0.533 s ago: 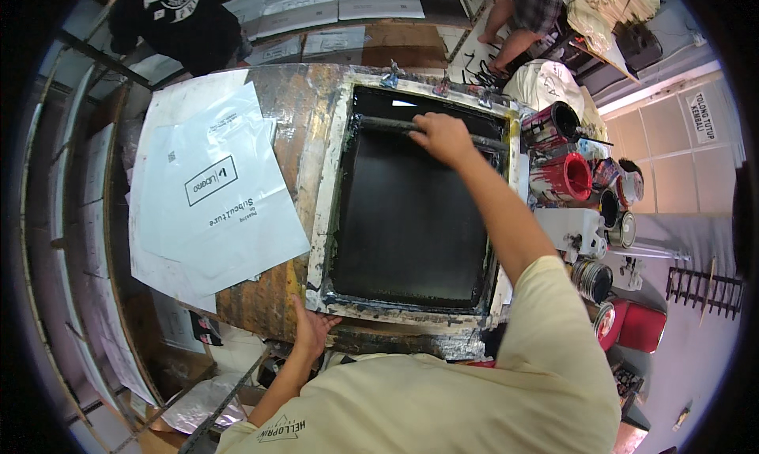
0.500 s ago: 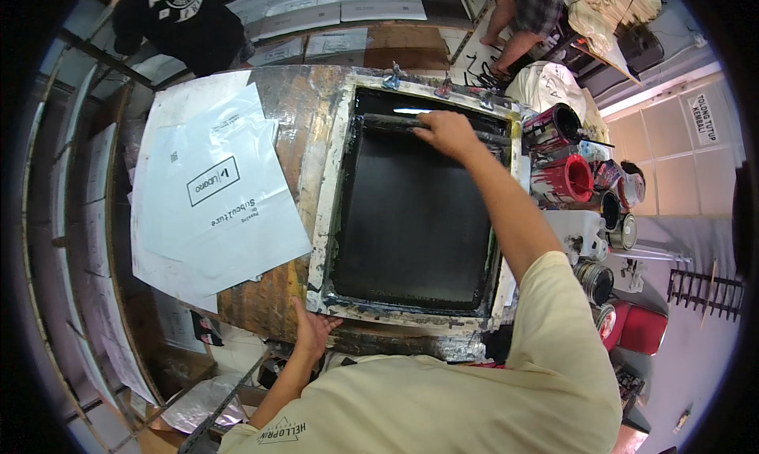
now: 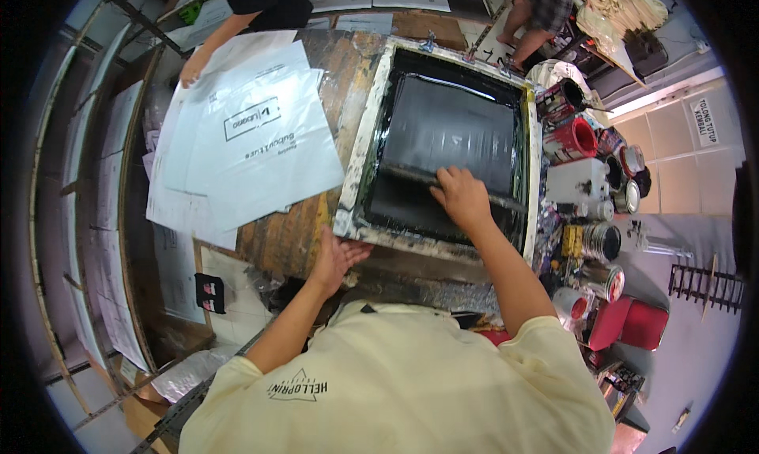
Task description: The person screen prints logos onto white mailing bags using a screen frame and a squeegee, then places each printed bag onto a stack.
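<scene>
A screen-printing frame (image 3: 363,145) with ink-smeared pale borders lies on the worn table before me. My right hand (image 3: 463,201) is closed over a dark squeegee (image 3: 407,172), which spans the black mesh (image 3: 451,134) from side to side. Beyond the squeegee the mesh looks greyer and streaked; nearer me it is darker. At the frame's near left corner is my left hand (image 3: 340,260), its fingers stretched out along the near edge and its thumb raised by the corner. Left of the frame lie white printed plastic bags (image 3: 261,145), stacked loosely.
Ink cans, among them a red-smeared can (image 3: 571,140), and a white jerrycan (image 3: 575,183) crowd the right side. Another person's hand (image 3: 193,66) is at the far left of the bags. Racks (image 3: 118,217) stand left; a red chair (image 3: 624,323) is at right.
My right hand has drawn the squeegee from the frame's far end toward me, leaving greyer mesh behind it. The other person's arm now extends to the bags. The whole view has shifted.
</scene>
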Motion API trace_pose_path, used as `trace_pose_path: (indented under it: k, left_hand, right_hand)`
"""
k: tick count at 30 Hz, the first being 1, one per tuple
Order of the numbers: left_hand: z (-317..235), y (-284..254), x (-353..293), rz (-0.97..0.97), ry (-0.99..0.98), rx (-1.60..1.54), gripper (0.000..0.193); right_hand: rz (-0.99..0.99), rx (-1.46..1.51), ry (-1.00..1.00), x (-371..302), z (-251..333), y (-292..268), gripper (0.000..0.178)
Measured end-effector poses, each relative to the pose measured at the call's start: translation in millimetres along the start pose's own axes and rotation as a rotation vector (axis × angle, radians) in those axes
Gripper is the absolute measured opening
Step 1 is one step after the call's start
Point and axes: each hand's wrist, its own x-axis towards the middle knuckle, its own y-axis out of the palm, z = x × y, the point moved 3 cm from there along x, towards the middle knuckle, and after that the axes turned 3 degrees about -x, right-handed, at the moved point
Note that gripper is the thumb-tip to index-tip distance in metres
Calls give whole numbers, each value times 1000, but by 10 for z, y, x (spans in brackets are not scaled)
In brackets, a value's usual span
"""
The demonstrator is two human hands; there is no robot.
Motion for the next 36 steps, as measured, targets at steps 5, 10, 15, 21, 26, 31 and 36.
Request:
trace_pose_path:
  k: [5, 10, 15, 21, 26, 31, 36]
  left_hand:
    - [-455, 247, -258, 264, 151, -118, 102]
    - [-1211, 825, -387, 518, 538, 27, 87]
    - [-309, 465, 154, -137, 727, 1583, 94]
    - [443, 198, 412, -251, 607, 1771, 114]
    - [357, 307, 369, -221, 527, 1781, 114]
    - [-248, 888, 459, -115, 806, 1292, 79]
    - [-998, 1410, 578, -256, 914, 864, 34]
  right_hand:
    - [7, 25, 34, -614, 637, -1003, 32]
    - [-539, -286, 45, -293, 760, -1823, 35]
    - [-611, -217, 27, -50, 673, -2102, 33]
    - [-716, -219, 4, 231, 526, -2397, 33]
    - [-719, -225, -15, 447, 429, -2600, 33]
    - [-701, -197, -27, 701, 291, -2876, 35]
    - [-605, -199, 35, 857, 238, -3060, 36]
